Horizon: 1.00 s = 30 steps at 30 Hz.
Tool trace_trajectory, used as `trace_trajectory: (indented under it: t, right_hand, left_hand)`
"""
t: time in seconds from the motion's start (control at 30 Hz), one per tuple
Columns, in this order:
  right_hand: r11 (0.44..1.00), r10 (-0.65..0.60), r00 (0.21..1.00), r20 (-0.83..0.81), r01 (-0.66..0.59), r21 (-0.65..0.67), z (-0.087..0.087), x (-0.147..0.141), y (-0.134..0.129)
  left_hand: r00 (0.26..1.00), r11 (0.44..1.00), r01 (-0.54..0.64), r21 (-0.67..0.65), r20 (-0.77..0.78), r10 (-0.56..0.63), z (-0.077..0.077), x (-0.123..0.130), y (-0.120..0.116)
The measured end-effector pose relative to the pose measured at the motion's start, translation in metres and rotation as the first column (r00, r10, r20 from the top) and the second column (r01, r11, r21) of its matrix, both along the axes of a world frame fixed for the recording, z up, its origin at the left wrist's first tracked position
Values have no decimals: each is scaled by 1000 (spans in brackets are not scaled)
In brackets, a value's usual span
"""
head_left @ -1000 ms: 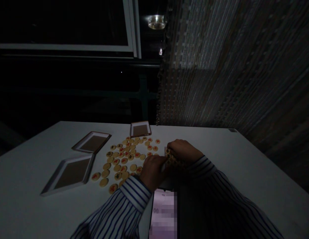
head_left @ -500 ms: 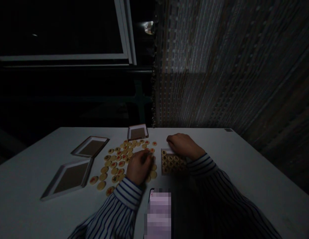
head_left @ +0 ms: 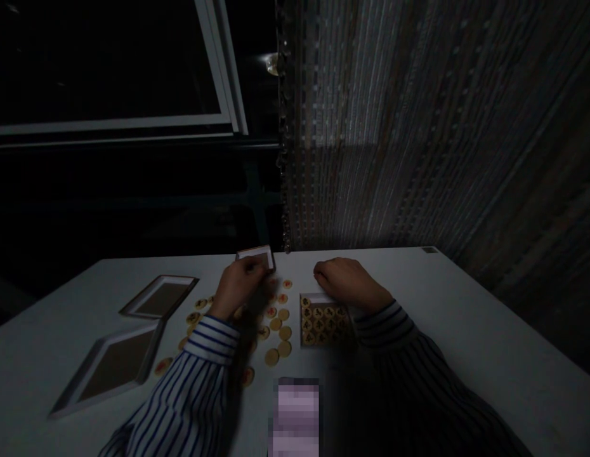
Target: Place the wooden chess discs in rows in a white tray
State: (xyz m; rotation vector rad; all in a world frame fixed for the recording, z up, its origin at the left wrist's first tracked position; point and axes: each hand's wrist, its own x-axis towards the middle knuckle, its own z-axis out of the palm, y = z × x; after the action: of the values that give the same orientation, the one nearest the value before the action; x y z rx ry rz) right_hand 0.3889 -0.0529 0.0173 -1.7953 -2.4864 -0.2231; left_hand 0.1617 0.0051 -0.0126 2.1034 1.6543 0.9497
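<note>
Round wooden Chinese chess pieces, some with red or black characters and others blank side up, lie scattered in the middle of the table. Over their far part is my left hand, its fingers bent together close to a small open box; whether a piece is between them is hidden. To the right, an open box holds rows of pieces with dark characters; its top row has one piece showing at the left. My right hand rests curled at this box's far right edge, its fingertips hidden.
Two open box parts, one farther back and one nearer, lie at the left of the white table. A phone with a blurred screen lies at the front. Behind are a window frame and a hanging curtain.
My left hand has moved away and leftward, from the near right part of the loose pieces to the small far box. My right hand stays by the filled box. The view has shifted slightly.
</note>
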Motion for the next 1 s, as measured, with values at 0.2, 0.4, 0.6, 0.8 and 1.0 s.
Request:
trace_trajectory:
  t: [0.2, 0.4, 0.6, 0.8, 1.0]
  right_hand:
    - [977, 119, 993, 10, -116, -178, -19, 2, 6]
    - [960, 166, 983, 83, -142, -241, -42, -7, 16]
    - [966, 199, 975, 102, -178, -187, -50, -13, 14]
    - [966, 208, 970, 126, -183, -180, -50, -16, 12]
    - [962, 208, 969, 131, -179, -208, -47, -18, 10]
  left_hand:
    - [993, 997, 40, -59, -110, -46, -2, 2, 16]
    - [944, 986, 34, -161, -319, -85, 3, -1, 12]
    - [864, 981, -4, -196, -495, -95, 2, -1, 11]
    - [859, 980, 28, -195, -496, -123, 2, -3, 12]
    - [866, 978, 5, -210, -489, -109, 4, -3, 11]
